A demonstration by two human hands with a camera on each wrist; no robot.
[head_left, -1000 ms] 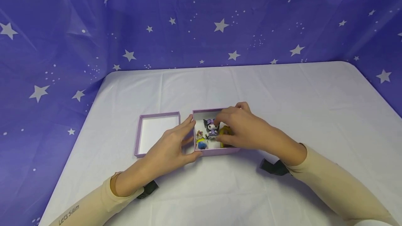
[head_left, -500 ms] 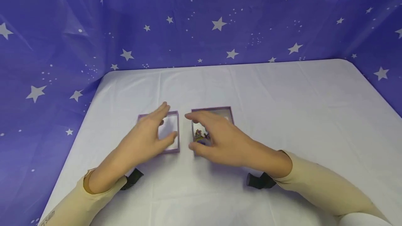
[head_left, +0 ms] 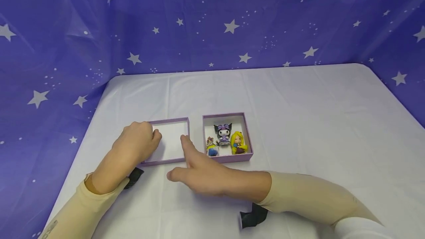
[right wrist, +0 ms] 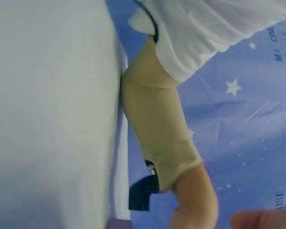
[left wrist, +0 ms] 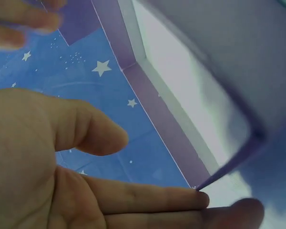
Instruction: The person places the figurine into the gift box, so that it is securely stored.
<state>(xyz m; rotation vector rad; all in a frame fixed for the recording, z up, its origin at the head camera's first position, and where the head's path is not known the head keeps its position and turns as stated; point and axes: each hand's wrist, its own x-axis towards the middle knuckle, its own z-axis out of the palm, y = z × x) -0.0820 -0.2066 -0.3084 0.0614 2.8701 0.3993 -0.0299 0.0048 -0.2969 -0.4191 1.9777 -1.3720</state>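
Note:
A shallow purple box lid [head_left: 170, 139] with a white inside lies open side up on the table. My left hand [head_left: 129, 145] is at its left edge; in the left wrist view the straight fingers [left wrist: 152, 195] touch a corner of the lid, thumb apart from it. My right hand [head_left: 206, 172] hovers near the lid's front right corner, fingers extended and holding nothing. Right of the lid stands a purple box [head_left: 234, 158] holding a black-eared figurine in purple [head_left: 224, 135], a yellow-haired figurine [head_left: 238, 144] and a small yellow-and-blue figurine [head_left: 211, 148].
White cloth covers the table [head_left: 308, 121]. Behind it hangs a purple-blue curtain [head_left: 199, 40] with white stars. Black wrist devices [head_left: 254, 216] stick out below both forearms. The right wrist view mostly shows the table side and an arm in a beige sleeve [right wrist: 152, 124].
My right hand has left the box and the figurines and moved left and nearer to the lid. My left hand has gone from the box's left side to the lid's left edge.

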